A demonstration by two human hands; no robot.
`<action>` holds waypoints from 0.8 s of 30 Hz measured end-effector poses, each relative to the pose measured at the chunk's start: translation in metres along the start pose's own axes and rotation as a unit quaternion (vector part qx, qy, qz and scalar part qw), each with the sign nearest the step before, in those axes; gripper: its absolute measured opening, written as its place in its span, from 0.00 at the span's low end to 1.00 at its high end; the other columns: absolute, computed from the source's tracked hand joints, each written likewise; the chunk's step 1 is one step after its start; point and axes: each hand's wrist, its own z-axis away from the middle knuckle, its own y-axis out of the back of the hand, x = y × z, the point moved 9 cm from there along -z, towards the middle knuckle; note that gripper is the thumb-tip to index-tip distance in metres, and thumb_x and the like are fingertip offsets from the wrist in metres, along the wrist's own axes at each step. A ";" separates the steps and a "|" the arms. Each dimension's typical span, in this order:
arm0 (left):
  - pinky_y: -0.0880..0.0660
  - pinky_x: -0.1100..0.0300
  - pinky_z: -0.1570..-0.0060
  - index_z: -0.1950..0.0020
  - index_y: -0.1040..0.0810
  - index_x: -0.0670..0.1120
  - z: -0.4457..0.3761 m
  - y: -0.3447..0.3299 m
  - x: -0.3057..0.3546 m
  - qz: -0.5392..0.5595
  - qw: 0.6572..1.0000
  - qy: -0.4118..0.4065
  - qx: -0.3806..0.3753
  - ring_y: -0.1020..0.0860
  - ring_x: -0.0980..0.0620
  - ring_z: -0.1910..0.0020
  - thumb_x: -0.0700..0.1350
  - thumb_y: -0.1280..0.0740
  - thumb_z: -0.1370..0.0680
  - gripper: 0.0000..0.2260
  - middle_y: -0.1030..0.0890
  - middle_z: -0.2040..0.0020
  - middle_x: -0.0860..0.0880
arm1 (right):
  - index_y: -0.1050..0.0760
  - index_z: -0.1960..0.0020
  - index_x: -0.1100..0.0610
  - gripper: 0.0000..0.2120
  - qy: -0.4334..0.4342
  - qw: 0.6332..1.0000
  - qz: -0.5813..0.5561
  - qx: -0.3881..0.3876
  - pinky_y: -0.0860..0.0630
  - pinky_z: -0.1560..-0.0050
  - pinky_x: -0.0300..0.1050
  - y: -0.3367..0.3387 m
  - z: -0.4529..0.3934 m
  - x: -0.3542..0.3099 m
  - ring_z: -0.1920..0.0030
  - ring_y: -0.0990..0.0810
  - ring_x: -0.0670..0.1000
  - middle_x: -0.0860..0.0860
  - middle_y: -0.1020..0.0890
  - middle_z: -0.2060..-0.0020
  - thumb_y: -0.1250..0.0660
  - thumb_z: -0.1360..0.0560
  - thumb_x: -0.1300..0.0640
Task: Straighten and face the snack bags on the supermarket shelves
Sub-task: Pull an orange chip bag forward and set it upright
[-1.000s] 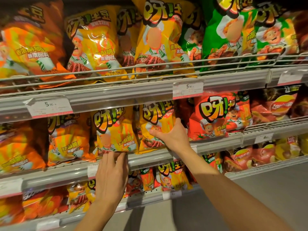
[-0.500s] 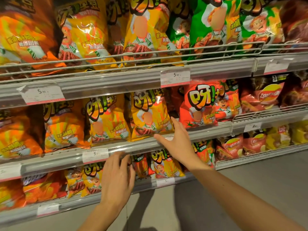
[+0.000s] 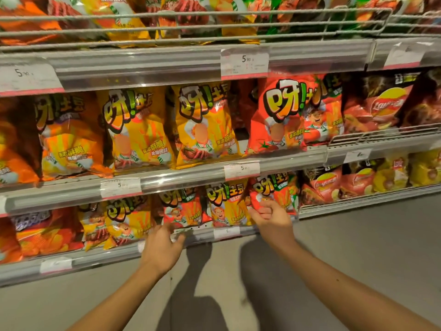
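**Both hands down at the bottom shelf, right one on the red bag**

Ok so using the bottom shelf rail (image 3: 200, 232) as the ref point for everything. Your right hand (image 3: 272, 219) is just above the rail's right end, fingers curled in and pinching the lower left edge of a small red snack bag (image 3: 274, 194) that stands on that shelf. Bag looks roughly upright, front facing out, maybe tipped a bit, hard to say w/ the blur.

Your left hand (image 3: 162, 247) is at the rail too, left of the right hand and a bit lower. Fingers (image 3: 177, 237) reach toward the rail edge and look loosely spread, but it's motion-blurred so can't tell if they actually touch the rail or grip anything.

Between the two hands, right above the rail, there's a yellow snack bag (image 3: 226, 206) standing face-out, and left of that a red-and-yellow bag (image 3: 183, 209), also face-out. Further left along the rail the bags are more jumbled, some leaning and overlapping.

Up one level from the rail, the middle shelf (image 3: 181, 177) has a row of bigger yellow bags (image 3: 202, 125) and a big red bag (image 3: 276, 115), all upright and facing front. Price tag (image 3: 226, 231) sits on the rail between your hands.
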 end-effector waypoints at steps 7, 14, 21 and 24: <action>0.24 0.52 0.48 0.48 0.24 0.48 -0.014 -0.021 -0.019 0.128 0.987 0.095 -0.011 0.21 0.44 0.49 0.46 0.31 0.22 0.05 0.18 0.49 0.45 | 0.27 0.50 0.50 0.14 -0.013 0.997 0.082 0.008 0.30 0.55 0.40 -0.001 -0.001 0.033 0.56 0.23 0.51 0.48 0.20 0.61 0.23 0.28 0.48; 0.31 0.56 0.54 0.53 0.25 0.49 -0.024 -0.034 -0.037 0.236 0.959 0.151 0.046 0.23 0.50 0.55 0.47 0.29 0.23 0.06 0.22 0.57 0.54 | 0.28 0.45 0.51 0.19 -0.029 0.998 0.040 -0.028 0.23 0.41 0.53 -0.021 -0.009 0.041 0.49 0.21 0.54 0.52 0.19 0.52 0.22 0.28 0.48; 0.29 0.56 0.49 0.33 0.29 0.42 -0.044 -0.032 -0.053 0.245 0.956 0.136 0.081 0.26 0.51 0.49 0.48 0.26 0.24 0.24 0.24 0.47 0.50 | 0.29 0.29 0.57 0.35 -0.023 0.999 0.007 -0.043 0.24 0.34 0.56 -0.042 -0.031 0.043 0.38 0.21 0.55 0.54 0.20 0.39 0.20 0.31 0.47; 0.27 0.56 0.47 0.34 0.29 0.42 -0.060 -0.036 -0.046 0.256 0.959 0.094 0.080 0.23 0.50 0.48 0.47 0.23 0.27 0.25 0.22 0.47 0.49 | 0.29 0.29 0.53 0.36 -0.003 0.998 0.013 -0.062 0.25 0.33 0.54 -0.059 -0.038 0.046 0.38 0.21 0.53 0.52 0.20 0.37 0.19 0.32 0.48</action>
